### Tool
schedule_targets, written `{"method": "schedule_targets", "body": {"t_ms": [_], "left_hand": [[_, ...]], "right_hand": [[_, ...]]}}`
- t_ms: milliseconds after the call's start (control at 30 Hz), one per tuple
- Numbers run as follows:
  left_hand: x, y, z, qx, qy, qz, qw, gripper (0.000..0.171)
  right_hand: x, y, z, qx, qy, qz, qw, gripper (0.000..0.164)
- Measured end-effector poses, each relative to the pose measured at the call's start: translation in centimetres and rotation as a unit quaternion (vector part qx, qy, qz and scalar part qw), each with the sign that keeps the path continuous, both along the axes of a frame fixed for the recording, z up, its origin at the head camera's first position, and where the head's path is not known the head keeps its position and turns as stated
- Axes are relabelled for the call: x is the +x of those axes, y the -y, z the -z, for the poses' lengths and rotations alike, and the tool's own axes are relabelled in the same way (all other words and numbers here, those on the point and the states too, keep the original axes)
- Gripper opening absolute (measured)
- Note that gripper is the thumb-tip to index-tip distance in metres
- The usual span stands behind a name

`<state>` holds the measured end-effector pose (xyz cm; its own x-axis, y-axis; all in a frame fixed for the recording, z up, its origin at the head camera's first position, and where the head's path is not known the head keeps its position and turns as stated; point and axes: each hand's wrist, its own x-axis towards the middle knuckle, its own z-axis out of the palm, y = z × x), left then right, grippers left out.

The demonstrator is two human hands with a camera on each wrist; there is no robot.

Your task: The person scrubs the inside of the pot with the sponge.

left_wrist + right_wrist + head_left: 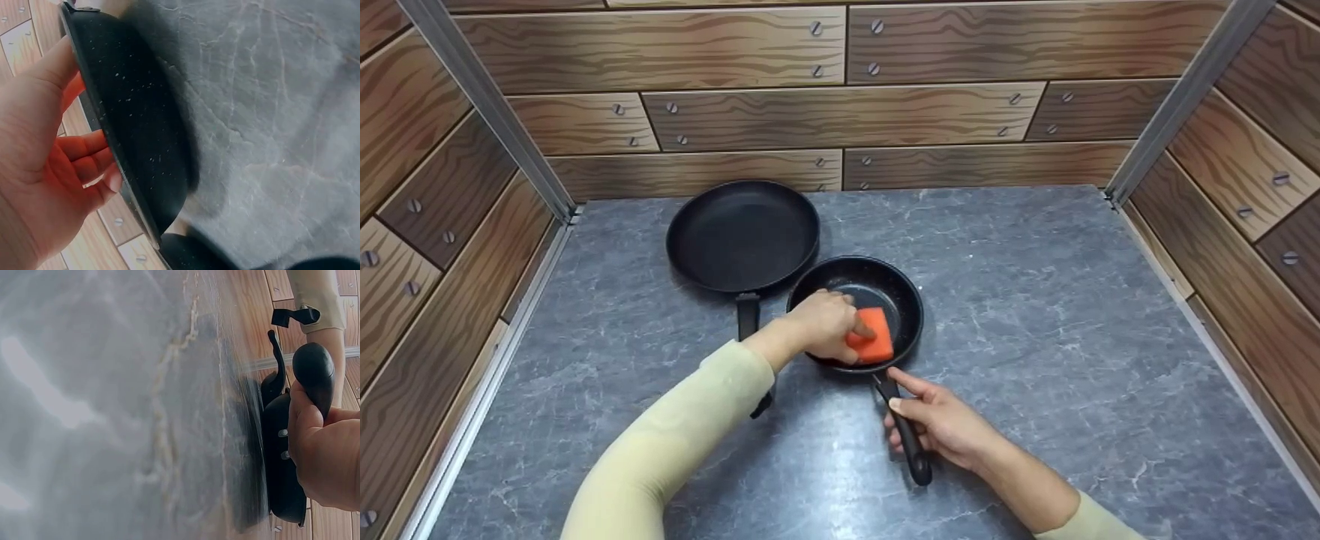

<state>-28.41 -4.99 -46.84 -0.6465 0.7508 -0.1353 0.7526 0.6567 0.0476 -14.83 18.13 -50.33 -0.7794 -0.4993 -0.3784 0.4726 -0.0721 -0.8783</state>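
An orange sponge (876,337) lies inside the smaller black frying pan (907,304), and my left hand (823,324) holds it down against the pan's inner surface. In the left wrist view, the pan's speckled outer wall (140,112) hides most of the sponge, and the left fingers reach in over the rim. My right hand (945,424) grips the pan's black handle (916,457) close to where it joins the rim. From the right wrist, the rounded handle end (313,371) sticks out above that hand (326,458).
Behind and to the left stands a larger black frying pan (742,236), close against the smaller one. Its handle (748,315) points toward me and passes under my left forearm. Wood-patterned walls (840,120) enclose the grey marbled tabletop (1035,300) at the back and sides.
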Motion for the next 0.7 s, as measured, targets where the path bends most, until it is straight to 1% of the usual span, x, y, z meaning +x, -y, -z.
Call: {"method": "schedule_targets", "body": {"t_ms": [100,200,467,700], "left_hand": [[-0.2,-0.4,0.3,0.003,-0.009,0.0,1.0,0.049],[-0.5,-0.8,0.5,0.008,-0.009,0.002,0.9999,0.051],[-1.6,-1.6,0.6,0.026,0.014,-0.007,0.9995,0.056],[-2.2,-1.9,0.6,0.011,-0.006,-0.016,0.9998,0.055]], "right_hand": [[0.0,0.0,0.0,0.003,0.001,0.001,1.0,0.077],[0.0,0.0,0.0,0.008,0.004,0.002,1.0,0.077],[0.1,0.0,-0.1,0.006,0.005,0.001,1.0,0.078],[0.0,-0.1,0.2,0.005,0.004,-0.002,1.0,0.078]]}}
